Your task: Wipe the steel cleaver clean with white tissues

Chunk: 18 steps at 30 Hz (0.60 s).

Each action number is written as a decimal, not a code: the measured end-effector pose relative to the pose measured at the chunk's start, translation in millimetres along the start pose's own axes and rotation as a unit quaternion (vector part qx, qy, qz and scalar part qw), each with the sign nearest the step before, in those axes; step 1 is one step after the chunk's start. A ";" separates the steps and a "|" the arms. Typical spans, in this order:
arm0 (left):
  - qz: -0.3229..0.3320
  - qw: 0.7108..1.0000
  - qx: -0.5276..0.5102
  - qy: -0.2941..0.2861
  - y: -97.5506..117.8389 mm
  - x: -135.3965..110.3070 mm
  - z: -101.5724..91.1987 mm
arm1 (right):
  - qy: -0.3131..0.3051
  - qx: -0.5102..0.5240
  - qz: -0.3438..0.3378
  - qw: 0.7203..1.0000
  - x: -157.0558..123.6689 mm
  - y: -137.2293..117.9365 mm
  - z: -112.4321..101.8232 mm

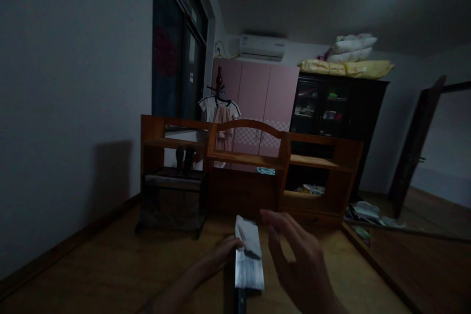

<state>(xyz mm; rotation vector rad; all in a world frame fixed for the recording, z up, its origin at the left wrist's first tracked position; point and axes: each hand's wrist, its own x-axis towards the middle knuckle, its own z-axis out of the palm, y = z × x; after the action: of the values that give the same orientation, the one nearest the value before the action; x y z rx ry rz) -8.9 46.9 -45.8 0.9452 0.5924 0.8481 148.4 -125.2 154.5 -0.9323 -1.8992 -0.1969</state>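
Observation:
A pale flat oblong thing [249, 255], white at its far end and grey-streaked nearer me, stands over the wooden desk top [121, 270]. A dark strip runs down from it to the frame's bottom edge. The dim light hides what it is. My left hand [220, 256] comes in from the lower left, and its fingers close on the thing's left edge. My right hand [299, 261] hovers just to the right of it, fingers spread and curved, holding nothing and not touching it.
A wooden shelf unit [250, 157] stands across the back of the desk, with a dark box [172, 196] at its left. Behind are a pink wardrobe [265, 98], a dark cabinet [338, 108] topped with bedding, hanging clothes, and an open door [415, 147] at right.

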 end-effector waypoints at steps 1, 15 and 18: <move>0.014 1.000 0.001 -0.004 1.5 -2.0 2.1 | -0.004 0.021 0.033 0.999 1.8 22.4 22.8; 0.037 0.996 0.059 -0.056 14.2 -17.6 7.5 | -0.132 0.111 0.091 0.981 -61.0 112.4 152.1; 0.053 0.994 0.059 -0.076 16.9 -21.2 9.9 | -0.120 0.130 0.091 0.980 -57.4 113.6 148.6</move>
<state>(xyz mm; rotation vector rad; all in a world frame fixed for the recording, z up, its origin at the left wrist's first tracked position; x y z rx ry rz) -19.1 30.1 -24.7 1.1476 0.4669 0.8338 135.0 -2.1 3.1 -0.9766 -1.9847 0.2803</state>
